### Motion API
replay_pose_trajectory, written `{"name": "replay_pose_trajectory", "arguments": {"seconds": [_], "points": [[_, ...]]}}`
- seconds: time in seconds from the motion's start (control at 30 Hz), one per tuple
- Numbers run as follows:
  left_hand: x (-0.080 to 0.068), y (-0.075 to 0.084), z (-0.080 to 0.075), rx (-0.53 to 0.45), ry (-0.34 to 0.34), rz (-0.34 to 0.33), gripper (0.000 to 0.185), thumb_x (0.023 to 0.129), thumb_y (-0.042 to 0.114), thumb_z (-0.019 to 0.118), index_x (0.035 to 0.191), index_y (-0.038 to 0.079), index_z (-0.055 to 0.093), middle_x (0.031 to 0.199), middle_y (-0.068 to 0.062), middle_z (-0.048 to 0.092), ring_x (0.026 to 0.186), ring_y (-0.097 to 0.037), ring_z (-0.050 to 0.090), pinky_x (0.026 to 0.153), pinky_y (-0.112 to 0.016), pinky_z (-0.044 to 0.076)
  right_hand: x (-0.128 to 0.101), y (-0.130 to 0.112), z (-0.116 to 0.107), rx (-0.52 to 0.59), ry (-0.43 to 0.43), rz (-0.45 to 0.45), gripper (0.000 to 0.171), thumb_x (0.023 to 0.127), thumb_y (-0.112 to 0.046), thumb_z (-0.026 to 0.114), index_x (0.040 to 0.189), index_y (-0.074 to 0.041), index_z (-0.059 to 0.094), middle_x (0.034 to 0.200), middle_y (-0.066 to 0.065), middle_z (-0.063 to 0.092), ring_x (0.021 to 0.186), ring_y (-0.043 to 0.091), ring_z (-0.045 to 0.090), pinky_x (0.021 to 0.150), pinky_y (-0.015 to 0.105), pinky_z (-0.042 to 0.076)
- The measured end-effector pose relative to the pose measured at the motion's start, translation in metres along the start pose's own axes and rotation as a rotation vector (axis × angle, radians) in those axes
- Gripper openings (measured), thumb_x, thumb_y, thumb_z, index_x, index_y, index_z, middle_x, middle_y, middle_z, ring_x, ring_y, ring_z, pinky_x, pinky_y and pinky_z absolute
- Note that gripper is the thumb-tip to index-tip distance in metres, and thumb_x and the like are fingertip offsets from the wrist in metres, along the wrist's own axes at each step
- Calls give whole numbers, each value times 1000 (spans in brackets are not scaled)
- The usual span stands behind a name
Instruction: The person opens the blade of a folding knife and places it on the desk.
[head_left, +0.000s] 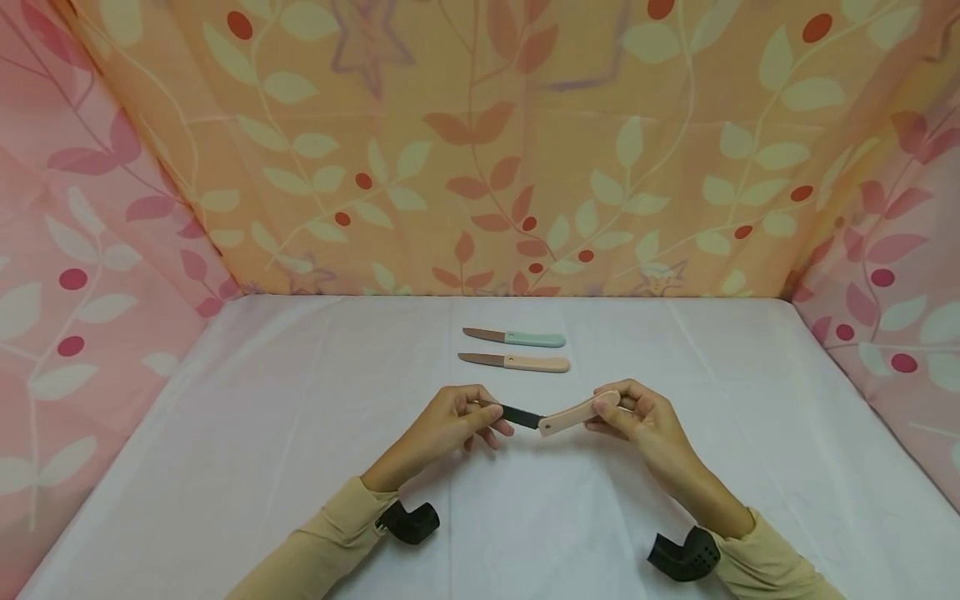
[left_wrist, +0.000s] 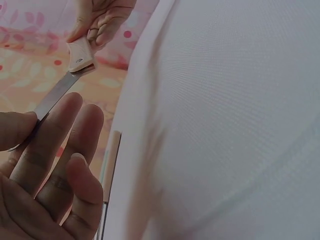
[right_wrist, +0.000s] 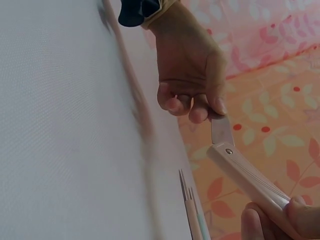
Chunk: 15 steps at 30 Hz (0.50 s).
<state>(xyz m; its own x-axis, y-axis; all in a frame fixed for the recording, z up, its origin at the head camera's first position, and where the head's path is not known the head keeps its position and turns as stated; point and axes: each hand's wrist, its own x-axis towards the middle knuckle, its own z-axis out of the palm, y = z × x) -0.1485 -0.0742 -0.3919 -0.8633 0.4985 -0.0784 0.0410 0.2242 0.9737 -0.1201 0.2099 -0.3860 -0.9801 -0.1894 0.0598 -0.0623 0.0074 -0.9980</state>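
Holding a small folding knife (head_left: 558,417) between both hands, low in the middle of the head view, just above the white table cloth (head_left: 300,433). Gripping the pale handle with the right hand (head_left: 637,417), thumb on top and the other fingers curled under it. Pinching the dark blade near its tip with the left hand (head_left: 457,421); in the left wrist view, thumb and fingers (left_wrist: 55,135) closing on the flat sides of the blade, at the left of the frame. Looks partly opened, blade and handle meeting at a slight angle at the small pivot pin (right_wrist: 228,151), seen at the middle right of the right wrist view.

Probably light and stiff, with a smooth and maybe a little slippery handle, and a thin blade with a sharp edge. Better to take by the handle, and by the blade only on its flat sides, away from the edge.

Both wrists bent inward, forearms coming from the lower corners of the head view, beige sleeves (head_left: 330,542) reaching to the wrists.

Lying further up on the cloth, well apart from the hands, two more knives side by side: one with a green handle (head_left: 517,337), one with a peach handle (head_left: 517,362). Behind, a leaf-pattern curtain (head_left: 480,150).
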Motion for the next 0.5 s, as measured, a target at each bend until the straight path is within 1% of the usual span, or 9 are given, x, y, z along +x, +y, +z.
{"name": "replay_pose_trajectory", "arguments": {"seconds": [0.1,0.27,0.5], "points": [[0,0,0,-6,-19,-7,19,100,20,60,100,1,63,95,-12,78,76,-17,73,55,-21,42,0,0,0,23,22,-13,9,98,-6,61,105,-1,59,91,-5,69,84,8,71,79,25,59],[0,-1,2,-28,-39,-27,18,99,18,60,98,0,62,95,-14,77,74,-15,72,55,-21,42,-1,-1,2,89,49,-21,10,99,-5,59,107,0,57,91,-2,68,84,9,72,79,27,59],[0,-3,6,-31,-67,-29,17,99,13,60,95,-3,62,94,-18,76,67,-11,68,53,-20,42,-1,0,0,156,55,-27,6,99,-3,57,105,-4,58,93,-1,66,87,11,72,80,27,59]]}}
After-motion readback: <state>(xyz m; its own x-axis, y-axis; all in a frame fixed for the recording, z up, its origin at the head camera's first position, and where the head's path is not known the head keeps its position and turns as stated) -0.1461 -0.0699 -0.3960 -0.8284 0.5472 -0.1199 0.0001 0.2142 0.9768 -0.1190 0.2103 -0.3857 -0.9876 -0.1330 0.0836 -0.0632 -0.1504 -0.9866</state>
